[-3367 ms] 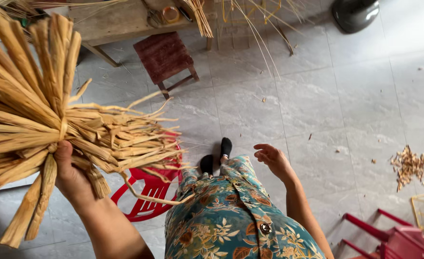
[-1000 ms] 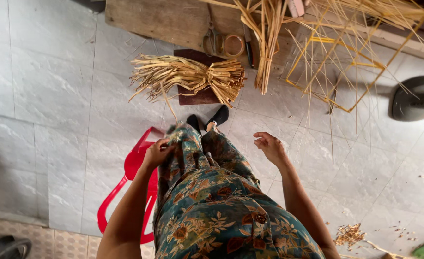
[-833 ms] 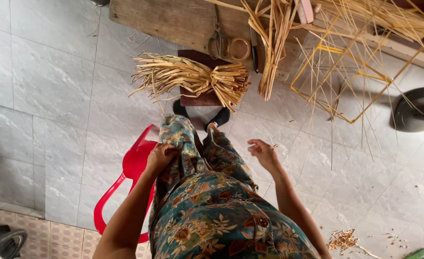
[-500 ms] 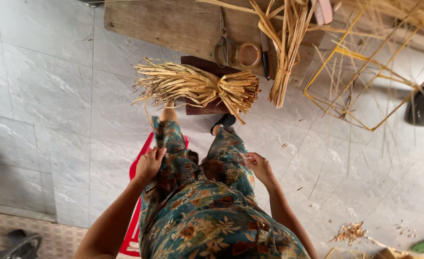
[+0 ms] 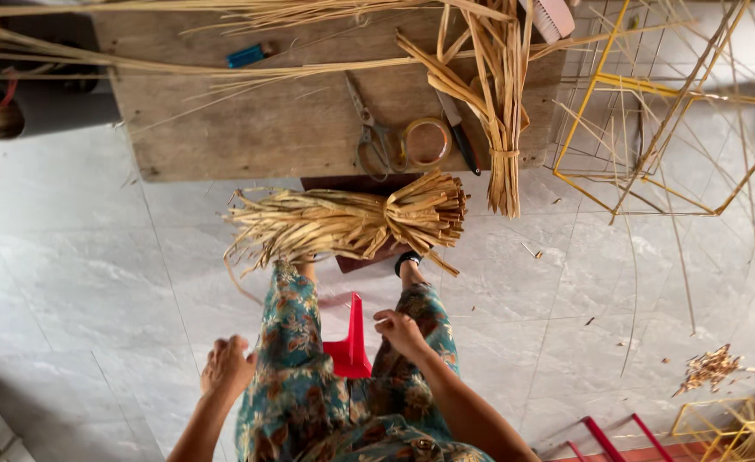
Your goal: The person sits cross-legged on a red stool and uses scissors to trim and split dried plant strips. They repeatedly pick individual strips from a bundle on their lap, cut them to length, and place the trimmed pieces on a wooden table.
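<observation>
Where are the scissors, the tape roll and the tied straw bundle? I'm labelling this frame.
scissors (image 5: 369, 128), head view, on the pivot.
tape roll (image 5: 408, 151), head view, on its ring.
tied straw bundle (image 5: 343, 224), head view, mid-length.

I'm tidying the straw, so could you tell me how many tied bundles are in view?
2: one bundle lying across the low stool, one upright bundle on the wooden table. Loose strands aren't counted.

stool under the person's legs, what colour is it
Red. The stool shows between the knees in the head view, the only view there is.

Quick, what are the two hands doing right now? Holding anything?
Left hand: empty, fingers loosely curled, resting by the flowered trousers.
Right hand: empty, fingers loosely bent, above the right knee.
</observation>
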